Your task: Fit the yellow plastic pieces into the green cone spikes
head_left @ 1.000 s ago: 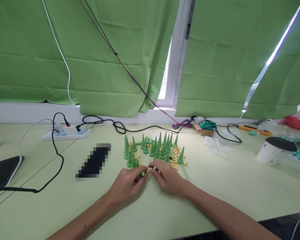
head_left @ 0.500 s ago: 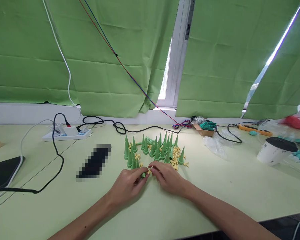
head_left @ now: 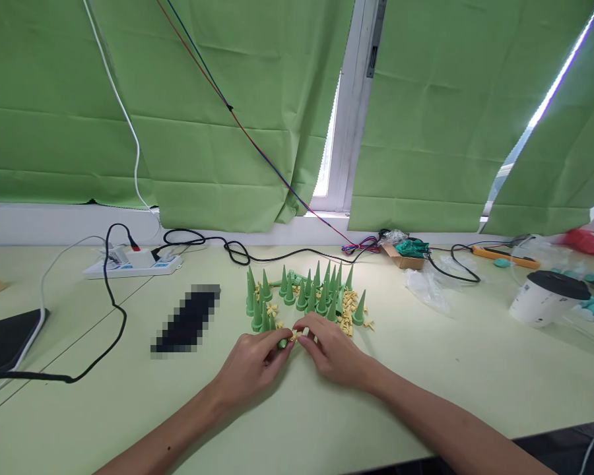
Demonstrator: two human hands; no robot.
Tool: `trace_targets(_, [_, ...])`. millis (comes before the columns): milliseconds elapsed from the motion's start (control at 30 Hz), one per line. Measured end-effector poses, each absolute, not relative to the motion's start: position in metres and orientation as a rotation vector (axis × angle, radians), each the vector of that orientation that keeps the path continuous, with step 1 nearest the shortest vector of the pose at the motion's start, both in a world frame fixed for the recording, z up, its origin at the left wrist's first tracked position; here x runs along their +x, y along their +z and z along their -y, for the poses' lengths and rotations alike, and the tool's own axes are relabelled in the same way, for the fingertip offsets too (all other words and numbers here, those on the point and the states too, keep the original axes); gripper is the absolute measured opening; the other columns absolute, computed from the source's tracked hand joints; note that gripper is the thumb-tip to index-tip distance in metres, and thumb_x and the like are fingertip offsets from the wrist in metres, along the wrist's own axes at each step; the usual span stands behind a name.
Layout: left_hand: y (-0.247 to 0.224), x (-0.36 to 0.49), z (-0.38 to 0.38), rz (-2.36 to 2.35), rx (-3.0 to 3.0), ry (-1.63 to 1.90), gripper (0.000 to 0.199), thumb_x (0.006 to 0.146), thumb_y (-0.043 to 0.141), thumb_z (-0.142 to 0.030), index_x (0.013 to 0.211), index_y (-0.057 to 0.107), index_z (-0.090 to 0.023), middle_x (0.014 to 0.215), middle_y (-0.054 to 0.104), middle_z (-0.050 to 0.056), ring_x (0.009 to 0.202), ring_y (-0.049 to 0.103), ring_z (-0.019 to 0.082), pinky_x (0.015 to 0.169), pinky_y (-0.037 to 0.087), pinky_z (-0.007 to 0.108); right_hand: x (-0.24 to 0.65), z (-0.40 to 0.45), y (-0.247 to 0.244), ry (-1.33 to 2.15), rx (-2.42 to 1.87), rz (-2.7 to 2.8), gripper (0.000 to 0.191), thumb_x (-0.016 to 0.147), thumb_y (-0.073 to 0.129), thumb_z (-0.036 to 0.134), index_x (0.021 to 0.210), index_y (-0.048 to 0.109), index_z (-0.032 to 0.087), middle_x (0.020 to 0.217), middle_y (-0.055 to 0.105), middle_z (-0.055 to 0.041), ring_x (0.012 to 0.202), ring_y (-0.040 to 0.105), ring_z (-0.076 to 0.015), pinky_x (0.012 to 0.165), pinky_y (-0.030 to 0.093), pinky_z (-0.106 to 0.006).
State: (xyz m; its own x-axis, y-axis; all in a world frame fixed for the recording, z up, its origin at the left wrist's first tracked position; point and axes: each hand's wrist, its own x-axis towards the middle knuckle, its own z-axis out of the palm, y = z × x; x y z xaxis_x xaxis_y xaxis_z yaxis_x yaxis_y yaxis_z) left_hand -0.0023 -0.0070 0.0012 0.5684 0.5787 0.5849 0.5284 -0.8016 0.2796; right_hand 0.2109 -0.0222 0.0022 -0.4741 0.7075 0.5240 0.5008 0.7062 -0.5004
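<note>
Several green cones (head_left: 321,300) stand upright on round bases in the middle of the pale table, with small yellow pieces (head_left: 349,310) heaped among and beside them. My left hand (head_left: 255,363) is closed around a green part (head_left: 282,343), mostly hidden by the fingers. A small yellow piece (head_left: 294,336) shows between the fingertips of both hands. My right hand (head_left: 331,349) has its thumb and forefinger pinched at that yellow piece, just in front of the cones.
A blurred dark object (head_left: 188,322) lies left of the cones, and a power strip (head_left: 133,265) with cables behind it. To the right are a small cardboard box (head_left: 403,258), plastic bags (head_left: 428,290), a white cup with black lid (head_left: 537,307) and an orange tool (head_left: 505,257).
Both hands have shifted very slightly, and the yellow piece between the fingertips shows a little more. The cones and everything around them look the same.
</note>
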Motion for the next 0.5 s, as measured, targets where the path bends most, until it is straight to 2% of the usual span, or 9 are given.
trace_targets(167, [0.0016, -0.0019, 0.0065, -0.906, 2.728, 1.063, 0.014, 0.095, 0.051, -0.018, 0.102, 0.064, -0.018, 0.066, 0.067, -0.003, 0.045, 0.051, 0.009, 0.049, 0.037, 0.022, 0.2106, 0.0204, 0.0004, 0.359, -0.894, 2.174, 0.019, 0.103, 0.040, 0.019, 0.116, 0.053, 0.021, 0.107, 0.064, -0.0080, 0.091, 0.061, -0.0193, 0.078, 0.049, -0.031])
trace_targets(367, [0.0033, -0.0009, 0.0080, -0.865, 2.750, 1.018, 0.016, 0.096, 0.050, -0.018, 0.103, 0.065, -0.018, 0.066, 0.066, -0.003, 0.045, 0.051, 0.009, 0.050, 0.036, 0.022, 0.2101, 0.0173, -0.0034, 0.367, -0.969, 2.192, 0.019, 0.105, 0.037, 0.023, 0.113, 0.054, 0.021, 0.087, 0.066, -0.0029, 0.074, 0.060, -0.0168, 0.066, 0.043, -0.028])
trace_targets(500, [0.0025, -0.0008, 0.0067, -0.852, 2.745, 1.022, 0.016, 0.096, 0.050, -0.018, 0.103, 0.064, -0.019, 0.067, 0.067, -0.003, 0.045, 0.050, 0.008, 0.050, 0.036, 0.021, 0.2101, 0.0190, -0.0022, 0.371, -0.962, 2.188, 0.018, 0.105, 0.038, 0.024, 0.111, 0.054, 0.021, 0.085, 0.065, -0.0021, 0.074, 0.059, -0.0164, 0.067, 0.043, -0.027])
